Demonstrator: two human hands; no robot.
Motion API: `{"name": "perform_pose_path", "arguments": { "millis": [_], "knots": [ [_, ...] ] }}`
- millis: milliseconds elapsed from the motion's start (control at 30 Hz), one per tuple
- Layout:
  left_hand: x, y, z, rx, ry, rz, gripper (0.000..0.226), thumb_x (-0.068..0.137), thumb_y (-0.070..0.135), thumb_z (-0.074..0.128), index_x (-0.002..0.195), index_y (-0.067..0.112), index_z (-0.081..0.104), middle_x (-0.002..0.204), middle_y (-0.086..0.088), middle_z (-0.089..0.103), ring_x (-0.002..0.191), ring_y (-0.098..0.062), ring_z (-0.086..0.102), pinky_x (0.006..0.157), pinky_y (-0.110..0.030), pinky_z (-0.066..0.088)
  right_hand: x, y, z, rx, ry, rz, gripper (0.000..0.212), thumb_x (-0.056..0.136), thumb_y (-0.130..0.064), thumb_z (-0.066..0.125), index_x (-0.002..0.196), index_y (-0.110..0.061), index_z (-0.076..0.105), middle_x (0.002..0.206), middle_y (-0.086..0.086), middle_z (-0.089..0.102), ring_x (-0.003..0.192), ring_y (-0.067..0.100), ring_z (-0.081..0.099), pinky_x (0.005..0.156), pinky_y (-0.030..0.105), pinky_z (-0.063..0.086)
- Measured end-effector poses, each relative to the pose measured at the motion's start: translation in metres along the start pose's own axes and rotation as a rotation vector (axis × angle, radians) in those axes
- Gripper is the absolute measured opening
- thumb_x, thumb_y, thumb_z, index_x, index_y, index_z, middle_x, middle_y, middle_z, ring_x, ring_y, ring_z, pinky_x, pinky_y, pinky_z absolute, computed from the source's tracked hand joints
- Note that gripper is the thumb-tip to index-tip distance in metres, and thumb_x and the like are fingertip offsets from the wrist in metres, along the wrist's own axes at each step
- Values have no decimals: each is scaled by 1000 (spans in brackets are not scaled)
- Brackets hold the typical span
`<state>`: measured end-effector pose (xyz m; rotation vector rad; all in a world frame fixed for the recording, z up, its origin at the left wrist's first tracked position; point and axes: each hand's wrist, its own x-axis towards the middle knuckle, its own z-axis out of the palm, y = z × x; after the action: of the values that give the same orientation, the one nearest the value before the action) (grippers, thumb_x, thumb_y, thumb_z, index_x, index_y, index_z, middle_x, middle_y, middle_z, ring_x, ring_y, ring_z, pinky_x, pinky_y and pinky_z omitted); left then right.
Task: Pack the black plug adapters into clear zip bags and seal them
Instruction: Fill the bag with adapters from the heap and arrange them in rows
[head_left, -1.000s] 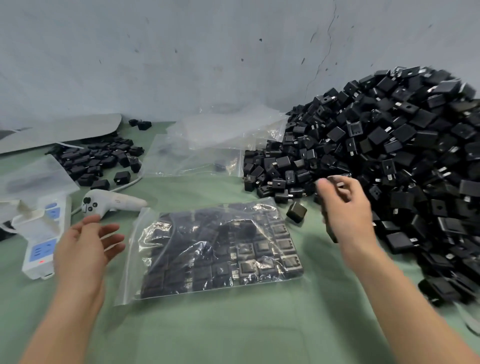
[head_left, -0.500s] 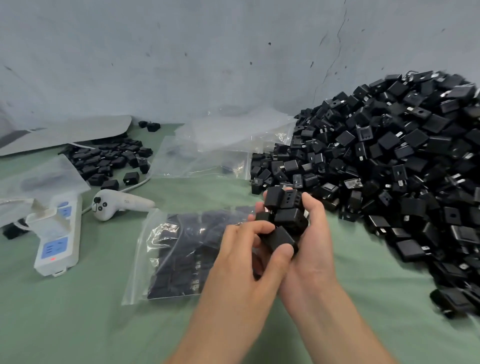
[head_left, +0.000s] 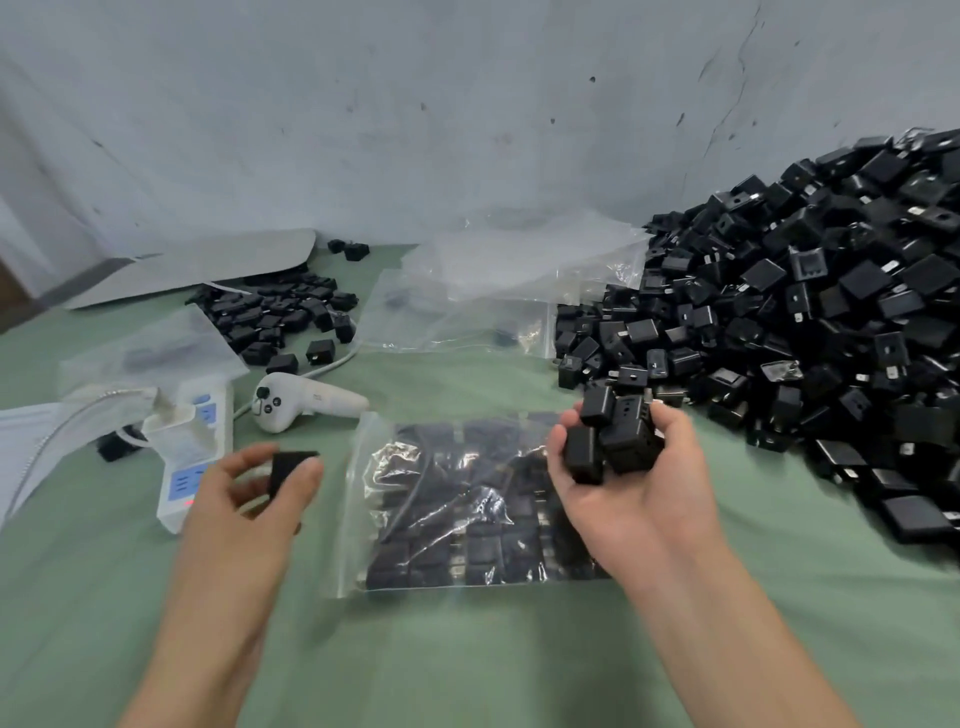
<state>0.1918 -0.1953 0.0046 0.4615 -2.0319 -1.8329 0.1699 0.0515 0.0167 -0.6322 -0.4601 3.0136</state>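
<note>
A single black adapter (head_left: 288, 470) is pinched between the thumb and fingertips of the left hand (head_left: 244, 499), which is held above the green table cover (head_left: 467, 665), just left of the clear zip bag (head_left: 467, 499). A cluster of adapters (head_left: 613, 431) is cupped in the right hand (head_left: 628, 478), palm up, with the fingers curled round the pieces. This hand is held over the upper right corner of the bag.

The bag is laid flat on the cover between the two forearms, and rows of black adapters are seen packed inside it. Its left edge appears to be the open side, though glare on the plastic makes this hard to confirm.

To the right, a large heap of loose adapters (head_left: 805, 322) is piled against the grey wall (head_left: 415, 130), with its near edge just beyond the right hand. A smaller pile of adapters (head_left: 280, 312) is spread at the far left, and two stray pieces are seen behind it near the wall. Between the two piles, empty clear bags (head_left: 498, 291) are stacked loosely.

A white handheld controller (head_left: 306, 402) is laid just beyond the bag's upper left corner. A white power strip (head_left: 192, 462) is placed beside the left hand, with a red light lit at its near end. A pale flat sheet (head_left: 208, 265) is set at the far left by the wall.
</note>
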Motion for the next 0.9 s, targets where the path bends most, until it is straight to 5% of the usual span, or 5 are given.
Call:
{"name": "perform_pose_path", "arguments": {
  "millis": [100,233,633,900],
  "knots": [
    [17,-20,-9,-63,-27,-145,32,88,18,72,117,17,59,98,-11,69,75,-14,60,70,-24,51,2,-6,0,-17,-54,-12,37,92,-37,54,101,-3,69,93,14,69,70,25,66,66,32,57],
    [20,-29,-5,-46,-159,-231,22,88,16,72,109,14,66,90,-15,76,72,-23,70,71,-31,59,3,-10,0,-29,-64,-25,39,93,-36,54,105,-2,69,96,15,71,74,25,67,68,32,57],
    [6,-21,19,125,-231,-151,18,96,28,63,92,20,79,81,2,78,66,-12,69,60,-22,54,7,-13,0,-54,-63,-23,38,93,-34,53,103,0,69,97,15,70,78,26,66,73,32,56],
    [9,-12,12,-37,-293,-189,20,102,26,52,108,19,70,80,-12,76,69,-22,74,59,-23,60,5,-17,0,-68,-56,-21,38,93,-33,53,97,1,71,97,15,70,80,25,65,72,32,56]
  ]
}}
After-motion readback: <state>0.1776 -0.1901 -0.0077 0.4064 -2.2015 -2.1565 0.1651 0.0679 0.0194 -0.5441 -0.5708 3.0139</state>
